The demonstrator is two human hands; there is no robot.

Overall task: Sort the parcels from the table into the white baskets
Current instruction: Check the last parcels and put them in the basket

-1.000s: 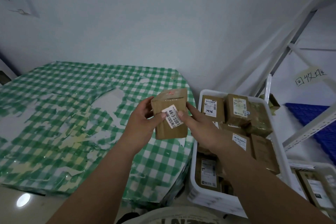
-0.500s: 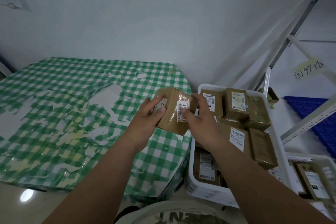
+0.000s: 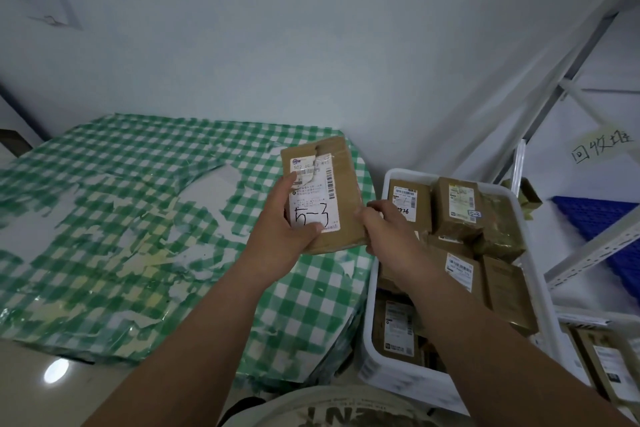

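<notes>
I hold a brown cardboard parcel (image 3: 341,184) upright over the right edge of the green checked table (image 3: 138,218). Its white shipping label faces me, with "5-3" handwritten on it. My left hand (image 3: 282,229) grips the parcel's left side, thumb on the label. My right hand (image 3: 384,232) touches its lower right edge. Just right of the table stands a white basket (image 3: 535,267) filled with several brown labelled parcels (image 3: 457,208).
A second white basket (image 3: 602,357) with parcels sits at the lower right corner. A white metal shelf frame (image 3: 588,246) with a blue tray (image 3: 602,218) stands at the right. A plain wall runs behind. The table's cover is torn and patchy.
Both hands turned the parcel over: first a small label faced me, now the large shipping label with "5-3" does. The parcel sits slightly higher.
</notes>
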